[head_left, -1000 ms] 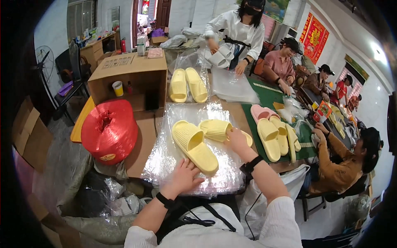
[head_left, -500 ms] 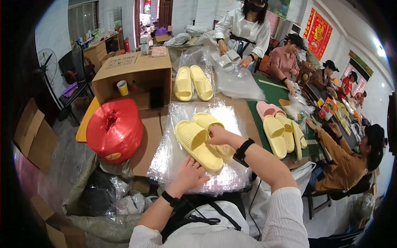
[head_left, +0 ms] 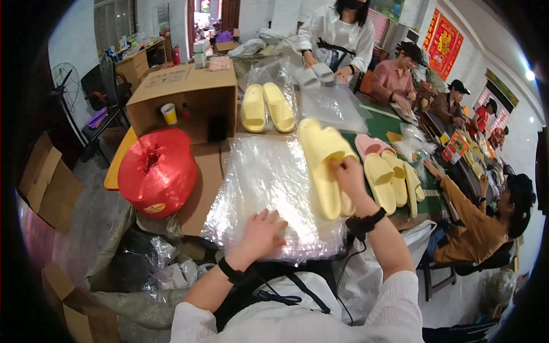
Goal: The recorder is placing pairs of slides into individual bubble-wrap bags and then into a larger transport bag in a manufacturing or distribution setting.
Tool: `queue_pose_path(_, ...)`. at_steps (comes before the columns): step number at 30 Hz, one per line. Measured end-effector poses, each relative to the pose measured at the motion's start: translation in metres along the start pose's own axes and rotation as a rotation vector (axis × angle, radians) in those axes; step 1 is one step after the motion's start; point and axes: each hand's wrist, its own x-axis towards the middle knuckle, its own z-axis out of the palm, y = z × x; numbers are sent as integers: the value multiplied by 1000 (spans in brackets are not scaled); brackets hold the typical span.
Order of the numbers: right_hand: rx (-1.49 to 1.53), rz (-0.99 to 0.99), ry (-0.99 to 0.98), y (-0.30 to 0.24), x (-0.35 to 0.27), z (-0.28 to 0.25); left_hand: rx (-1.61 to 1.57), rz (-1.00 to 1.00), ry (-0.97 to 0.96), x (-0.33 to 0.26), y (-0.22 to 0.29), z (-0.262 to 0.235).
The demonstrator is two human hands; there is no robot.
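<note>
A stack of clear plastic bags (head_left: 260, 177) lies on the table in front of me. My left hand (head_left: 262, 233) rests on the near part of the stack, open with its fingers spread. Gripped in my right hand (head_left: 349, 176) is a pair of pale yellow slippers (head_left: 318, 151), over the right side of the bags; my fingertips reach into a foot opening, partly out of sight. One slipper largely covers the other. Beyond the stack stands a second pair of yellow slippers (head_left: 253, 111), side by side on a clear bag.
Left of the bags are a red roll of plastic twine (head_left: 157, 177) and an open cardboard box (head_left: 226, 97) holding a cup. More yellow slippers (head_left: 380, 180) and a pink pair (head_left: 366, 144) stand right. Across the table a person (head_left: 337, 40) handles white slippers; others sit along the right.
My right hand has moved the yellow slippers from the middle of the bag stack to its right side. My left hand has come off the slippers and now lies on the bags.
</note>
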Motion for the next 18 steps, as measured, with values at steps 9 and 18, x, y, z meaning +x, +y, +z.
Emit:
queue_pose_path(9,623,187,81,12,-127,-123,-28,190,213,15,24,-8)
queue_pose_path(18,838,283,152,22,-208,-147,-227,138,159,8,37,-10)
